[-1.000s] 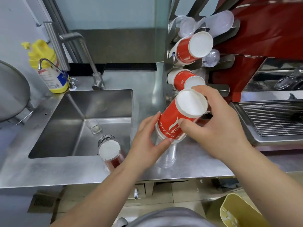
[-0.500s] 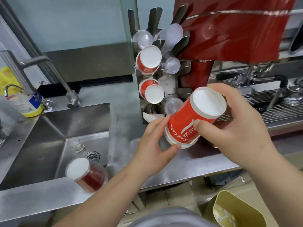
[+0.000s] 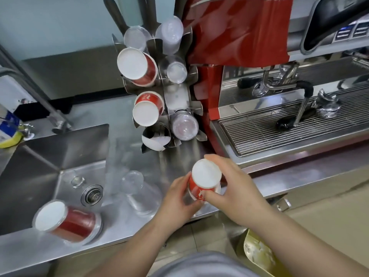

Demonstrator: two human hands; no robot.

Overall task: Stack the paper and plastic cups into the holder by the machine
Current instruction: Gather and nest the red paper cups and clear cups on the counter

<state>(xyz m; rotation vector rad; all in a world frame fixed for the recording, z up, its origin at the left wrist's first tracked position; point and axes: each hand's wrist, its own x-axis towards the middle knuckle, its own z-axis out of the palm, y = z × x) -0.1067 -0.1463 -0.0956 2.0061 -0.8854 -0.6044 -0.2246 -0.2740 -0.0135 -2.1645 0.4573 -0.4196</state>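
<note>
Both hands hold one stack of red paper cups (image 3: 203, 182), bottom end up, above the front edge of the steel desk (image 3: 123, 239). My left hand (image 3: 179, 198) wraps the lower left side of the stack, fingers curled around the red wall. My right hand (image 3: 233, 188) grips it from the right, thumb across the front and fingers behind the white base. The stack tilts slightly away from me.

Behind it stands the metal cup holder (image 3: 179, 100), just beside the red coffee machine (image 3: 239, 37). Left column of the holder, top to bottom: a clear plastic cup (image 3: 135, 38), a large red paper cup (image 3: 137, 66), a smaller red paper cup (image 3: 146, 110), and a slot with a white cup base (image 3: 154, 141) partly hidden by the metal. Right column: a frosted plastic cup (image 3: 169, 32), a small clear cup (image 3: 176, 71) and a clear cup with a ribbed base (image 3: 184, 126). All point their bases toward me.

On the desk left of my hands lies a stack of clear plastic cups (image 3: 137, 192), blurred, near the sink (image 3: 50, 156) edge. Another stack of red cups in a clear sleeve (image 3: 67, 220) lies on its side at the front left corner of the sink. A small glass (image 3: 76, 179) sits in the basin next to the drain (image 3: 91, 194). The drip tray grille (image 3: 289, 132) of the machine lies to the right.
</note>
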